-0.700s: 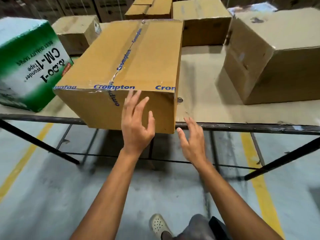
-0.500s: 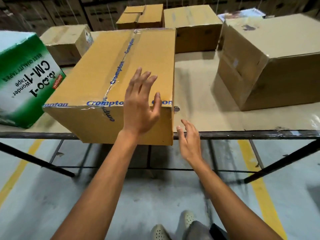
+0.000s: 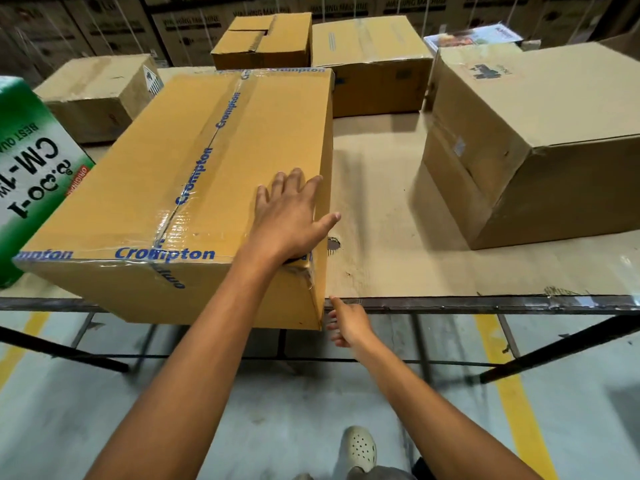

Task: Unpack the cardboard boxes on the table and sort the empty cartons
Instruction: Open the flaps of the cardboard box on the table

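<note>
Left hand (image 3: pixel 291 216) flat atop Crompton box (image 3: pixel 194 168); right hand (image 3: pixel 349 323) perhaps touching corner.

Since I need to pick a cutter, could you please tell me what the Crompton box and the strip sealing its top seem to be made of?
Crompton box: likely corrugated cardboard, matte tan, crumpled at its near corner.
Sealing strip: probably clear plastic tape, glossy, blue-printed; it glares and wrinkles.

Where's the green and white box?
In the head view the green and white box sits at the far left of the table, partly cut off by the frame, beside the big Crompton box and in front of a smaller brown box.
</note>
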Demonstrator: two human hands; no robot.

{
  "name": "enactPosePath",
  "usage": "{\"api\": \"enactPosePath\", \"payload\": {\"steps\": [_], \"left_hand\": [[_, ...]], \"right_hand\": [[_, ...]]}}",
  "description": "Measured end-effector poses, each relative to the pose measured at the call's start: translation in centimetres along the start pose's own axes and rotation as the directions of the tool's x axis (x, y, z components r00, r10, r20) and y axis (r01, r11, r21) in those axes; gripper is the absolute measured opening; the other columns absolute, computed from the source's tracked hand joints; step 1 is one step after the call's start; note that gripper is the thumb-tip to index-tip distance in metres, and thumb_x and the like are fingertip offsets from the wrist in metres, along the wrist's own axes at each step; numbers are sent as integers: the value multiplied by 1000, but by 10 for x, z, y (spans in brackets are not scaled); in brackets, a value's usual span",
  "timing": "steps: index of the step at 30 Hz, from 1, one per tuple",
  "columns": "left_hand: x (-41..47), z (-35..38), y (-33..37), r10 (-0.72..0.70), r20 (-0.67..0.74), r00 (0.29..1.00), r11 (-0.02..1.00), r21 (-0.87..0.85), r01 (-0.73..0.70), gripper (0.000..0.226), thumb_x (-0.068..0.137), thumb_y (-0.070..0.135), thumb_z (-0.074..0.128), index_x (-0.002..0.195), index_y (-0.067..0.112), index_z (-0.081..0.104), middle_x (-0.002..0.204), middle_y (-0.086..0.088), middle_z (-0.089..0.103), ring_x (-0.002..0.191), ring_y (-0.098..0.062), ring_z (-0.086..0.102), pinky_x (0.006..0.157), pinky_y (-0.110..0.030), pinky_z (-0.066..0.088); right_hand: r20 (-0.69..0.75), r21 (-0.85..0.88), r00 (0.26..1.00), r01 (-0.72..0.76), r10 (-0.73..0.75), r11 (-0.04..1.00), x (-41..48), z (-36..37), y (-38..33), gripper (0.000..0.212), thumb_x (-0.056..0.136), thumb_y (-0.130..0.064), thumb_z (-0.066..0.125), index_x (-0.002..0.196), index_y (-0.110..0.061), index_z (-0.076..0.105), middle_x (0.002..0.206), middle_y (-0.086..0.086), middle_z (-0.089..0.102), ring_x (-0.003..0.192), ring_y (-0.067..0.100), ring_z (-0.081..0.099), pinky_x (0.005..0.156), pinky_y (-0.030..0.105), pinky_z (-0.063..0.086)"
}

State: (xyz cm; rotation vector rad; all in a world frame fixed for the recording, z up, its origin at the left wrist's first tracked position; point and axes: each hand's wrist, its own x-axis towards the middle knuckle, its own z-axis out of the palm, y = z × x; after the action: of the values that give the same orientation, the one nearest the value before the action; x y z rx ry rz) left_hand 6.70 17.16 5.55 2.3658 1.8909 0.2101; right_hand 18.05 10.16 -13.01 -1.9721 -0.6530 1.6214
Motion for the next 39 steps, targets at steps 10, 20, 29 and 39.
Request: {"api": "enactPosePath", "payload": {"steps": [10, 20, 29, 39], "left_hand": [[-9, -6, 4, -166, 7, 986, 985, 43, 166, 76, 90, 58, 44, 156, 31, 17, 166, -6, 7, 152, -41, -1, 115, -71, 3], [-69, -26, -13, -49, -8, 999, 998, -35, 49, 69, 94, 62, 40, 152, 27, 28, 163, -12, 19, 151, -37, 10, 118, -64, 10], [-91, -110, -104, 178, -102, 979, 898, -390, -204, 69, 95, 63, 46, 149, 21, 41, 156, -2, 39, 142, -18, 36, 115, -34, 29], [-105, -188, -178, -126, -143, 982, 385, -919, -85, 43, 98, 57, 46, 104, 23, 71, 97, 2, 78, 84, -12, 74, 75, -30, 59]], "right_hand": [[353, 644, 932, -309, 86, 700, -11, 20, 8, 51, 96, -47, 57, 115, 0, 62, 104, 19, 72, 99, 31, 69, 77, 41, 57], [272, 690, 962, -215, 28, 691, -70, 55, 33, 57, 83, -72, 57, 112, -25, 70, 113, 11, 70, 104, 26, 62, 71, 32, 46], [126, 784, 961, 55, -245, 618, -123, 49, -13, 33, 92, -53, 57, 103, -23, 67, 86, 11, 72, 87, 30, 65, 80, 43, 54], [-97, 727, 865, 400, -493, 558, -186, 82, -104, 44, 89, -58, 57, 120, -27, 61, 116, 10, 66, 110, 29, 59, 95, 50, 50]]}}
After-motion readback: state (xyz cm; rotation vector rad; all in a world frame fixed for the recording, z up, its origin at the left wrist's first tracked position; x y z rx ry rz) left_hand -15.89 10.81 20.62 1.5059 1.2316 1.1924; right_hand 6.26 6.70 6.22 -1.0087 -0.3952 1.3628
